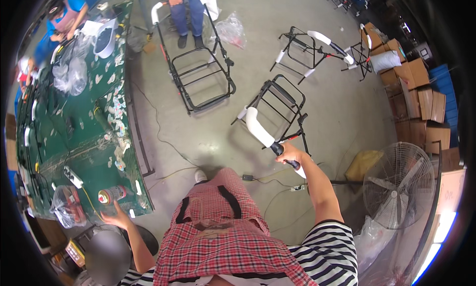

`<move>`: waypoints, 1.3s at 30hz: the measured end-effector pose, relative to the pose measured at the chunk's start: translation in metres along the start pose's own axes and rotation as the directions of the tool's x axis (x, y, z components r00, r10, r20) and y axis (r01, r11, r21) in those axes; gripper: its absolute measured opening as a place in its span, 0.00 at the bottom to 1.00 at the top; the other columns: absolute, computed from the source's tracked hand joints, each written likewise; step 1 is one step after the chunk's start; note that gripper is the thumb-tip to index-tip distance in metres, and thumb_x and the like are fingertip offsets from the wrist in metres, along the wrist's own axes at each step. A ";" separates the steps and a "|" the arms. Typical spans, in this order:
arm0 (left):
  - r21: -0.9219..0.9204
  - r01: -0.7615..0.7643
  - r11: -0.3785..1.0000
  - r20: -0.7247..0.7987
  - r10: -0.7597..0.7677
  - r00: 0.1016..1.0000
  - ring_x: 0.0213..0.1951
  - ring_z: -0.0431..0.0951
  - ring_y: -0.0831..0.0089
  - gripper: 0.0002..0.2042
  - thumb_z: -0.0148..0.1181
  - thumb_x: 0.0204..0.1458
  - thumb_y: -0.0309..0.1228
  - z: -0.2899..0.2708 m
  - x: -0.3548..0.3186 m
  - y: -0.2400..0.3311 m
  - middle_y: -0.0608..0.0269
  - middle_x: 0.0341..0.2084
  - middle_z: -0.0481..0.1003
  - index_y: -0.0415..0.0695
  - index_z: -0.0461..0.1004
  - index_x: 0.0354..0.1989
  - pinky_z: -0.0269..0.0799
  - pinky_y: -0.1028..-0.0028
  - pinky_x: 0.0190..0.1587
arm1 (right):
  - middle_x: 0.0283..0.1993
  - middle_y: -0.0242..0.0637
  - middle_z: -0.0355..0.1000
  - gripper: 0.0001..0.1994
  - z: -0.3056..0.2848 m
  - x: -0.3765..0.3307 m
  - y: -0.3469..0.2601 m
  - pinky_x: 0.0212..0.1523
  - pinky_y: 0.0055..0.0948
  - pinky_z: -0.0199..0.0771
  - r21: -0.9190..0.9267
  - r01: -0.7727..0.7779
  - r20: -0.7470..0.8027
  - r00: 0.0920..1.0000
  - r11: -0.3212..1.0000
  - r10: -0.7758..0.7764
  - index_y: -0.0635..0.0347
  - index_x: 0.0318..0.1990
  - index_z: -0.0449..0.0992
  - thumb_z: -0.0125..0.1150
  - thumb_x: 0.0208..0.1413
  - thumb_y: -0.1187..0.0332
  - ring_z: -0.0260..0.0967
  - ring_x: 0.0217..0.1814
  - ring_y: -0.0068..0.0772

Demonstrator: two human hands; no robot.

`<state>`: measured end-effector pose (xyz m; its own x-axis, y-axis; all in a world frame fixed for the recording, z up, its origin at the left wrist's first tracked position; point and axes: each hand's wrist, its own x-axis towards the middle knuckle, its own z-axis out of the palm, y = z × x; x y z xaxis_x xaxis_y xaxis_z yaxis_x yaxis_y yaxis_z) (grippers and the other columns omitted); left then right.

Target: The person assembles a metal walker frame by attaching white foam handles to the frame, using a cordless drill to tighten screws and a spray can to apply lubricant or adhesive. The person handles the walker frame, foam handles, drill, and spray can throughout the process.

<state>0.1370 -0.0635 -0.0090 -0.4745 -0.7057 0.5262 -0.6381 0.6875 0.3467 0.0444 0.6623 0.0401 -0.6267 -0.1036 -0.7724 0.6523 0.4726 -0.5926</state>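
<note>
My right hand (291, 154) is closed around the black handle (277, 148) of a black metal frame (285, 103). A white sleeve (259, 127) covers the curved bar beyond my grip, and another white end shows below my hand. The frame stands on the floor ahead of me, to the right. At the left, my left hand (117, 217) reaches over the near edge of the green table (106, 159). Its fingers are apart, next to a spray can (112, 195) lying on its side; whether a fingertip touches the can I cannot tell.
More black frames (203, 80) (308, 48) stand ahead. A person (181, 13) holds one; another works at the table's far end. Cables (161, 137) cross the floor. A large fan (396, 187) and cardboard boxes (414, 73) are at the right; a round stool (144, 239) is near left.
</note>
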 end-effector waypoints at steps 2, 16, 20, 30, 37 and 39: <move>-0.091 -0.126 0.988 -0.020 0.124 0.992 0.58 0.64 0.49 0.39 0.73 0.44 0.45 -0.018 -0.004 -0.005 0.45 0.56 0.65 0.38 0.62 0.60 0.63 0.54 0.59 | 0.21 0.32 0.70 0.11 -0.007 0.007 0.006 0.23 0.25 0.70 0.126 -0.046 0.151 0.988 0.991 0.027 0.61 0.28 0.70 0.70 0.41 0.76 0.69 0.20 0.23; -0.081 0.051 0.995 -0.034 -0.054 0.998 0.58 0.62 0.47 0.42 0.73 0.41 0.49 0.023 -0.024 0.041 0.45 0.55 0.64 0.37 0.60 0.60 0.62 0.51 0.58 | 0.31 0.46 0.77 0.14 0.060 -0.003 0.013 0.36 0.48 0.76 -0.536 -0.258 -0.694 0.677 0.803 -0.246 0.52 0.37 0.73 0.65 0.40 0.65 0.76 0.34 0.53; 0.095 0.204 0.974 -0.131 -0.191 0.973 0.58 0.61 0.46 0.49 0.72 0.35 0.59 0.069 -0.009 -0.003 0.38 0.54 0.63 0.38 0.58 0.61 0.64 0.50 0.55 | 0.25 0.42 0.74 0.13 0.019 0.006 0.018 0.29 0.41 0.75 -0.510 0.119 -0.293 0.907 0.852 -0.302 0.56 0.32 0.72 0.70 0.39 0.67 0.75 0.26 0.42; 0.033 0.400 0.916 -0.244 -0.381 0.892 0.56 0.65 0.43 0.51 0.70 0.32 0.65 0.063 0.004 -0.019 0.40 0.51 0.67 0.37 0.61 0.59 0.65 0.49 0.55 | 0.24 0.32 0.71 0.12 -0.009 -0.010 -0.001 0.26 0.29 0.72 -0.019 0.034 0.207 0.978 0.999 -0.029 0.59 0.31 0.69 0.69 0.45 0.69 0.71 0.23 0.26; 0.084 0.286 0.955 -0.250 -0.258 0.933 0.56 0.65 0.44 0.49 0.70 0.34 0.64 0.060 0.002 -0.037 0.40 0.51 0.67 0.37 0.62 0.58 0.66 0.49 0.55 | 0.23 0.34 0.72 0.13 0.031 -0.008 0.027 0.27 0.30 0.71 -0.388 0.031 -0.209 0.971 0.921 -0.121 0.57 0.31 0.72 0.71 0.40 0.68 0.72 0.23 0.29; 0.097 0.266 0.959 -0.224 -0.239 0.945 0.56 0.66 0.44 0.49 0.69 0.34 0.64 0.060 0.003 -0.032 0.40 0.50 0.68 0.37 0.63 0.57 0.66 0.50 0.54 | 0.23 0.33 0.71 0.11 -0.015 0.000 0.035 0.25 0.27 0.69 0.127 -0.024 0.393 0.919 0.992 -0.028 0.58 0.29 0.71 0.70 0.43 0.71 0.70 0.23 0.26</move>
<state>0.1199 -0.0980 -0.0650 -0.1597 -0.7927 0.5884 -0.7971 0.4551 0.3967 0.0603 0.6919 0.0229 -0.4266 -0.4528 -0.7829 0.7156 0.3604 -0.5984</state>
